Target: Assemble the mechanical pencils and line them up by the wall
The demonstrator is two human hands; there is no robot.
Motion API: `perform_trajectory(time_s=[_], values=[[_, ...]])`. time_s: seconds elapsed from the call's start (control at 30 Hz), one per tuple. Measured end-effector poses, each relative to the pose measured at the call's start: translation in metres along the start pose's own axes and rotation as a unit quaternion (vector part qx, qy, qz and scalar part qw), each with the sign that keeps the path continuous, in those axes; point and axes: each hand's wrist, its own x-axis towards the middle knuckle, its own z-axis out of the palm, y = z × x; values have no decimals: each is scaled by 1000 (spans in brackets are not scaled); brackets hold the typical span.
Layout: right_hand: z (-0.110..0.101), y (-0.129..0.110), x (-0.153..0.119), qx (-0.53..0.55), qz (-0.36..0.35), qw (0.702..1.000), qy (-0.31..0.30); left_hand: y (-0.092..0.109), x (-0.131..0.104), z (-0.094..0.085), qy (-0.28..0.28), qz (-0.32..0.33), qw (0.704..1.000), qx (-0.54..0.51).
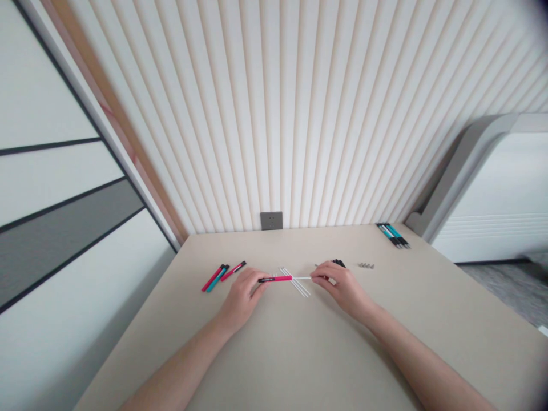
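Observation:
My left hand is closed around the black end of a pink pen barrel, held level above the table. From the barrel's right end a thin white pen refill sticks out, its far tip pinched in my right hand. How deep the refill sits inside the barrel is hidden. Several more white refills lie slanted on the table just below. Black pen parts lie behind my right hand, which partly covers them.
Left on the table lie pink barrels and a teal barrel, with another pink barrel beside them. Small metallic pieces lie to the right. Several teal-and-black pens rest at the back right. A wall socket sits behind.

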Motion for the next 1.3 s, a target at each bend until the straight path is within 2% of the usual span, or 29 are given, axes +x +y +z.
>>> perform_trajectory(time_s=[0.3, 0.57, 0.9, 1.3], values=[[0, -5, 1, -1, -12, 1000, -7, 1, -1, 1, -2, 10, 1000, -2], [3, -5, 0, -20, 6, 1000, 20, 3, 1, -1, -3, 21, 1000, 8], [6, -5, -4, -29, -34, 999, -2, 3, -1, 1, -19, 36, 999, 5], [16, -7, -4, 23, 2, 1000, 11, 6, 0, 3, -21, 29, 999, -38]])
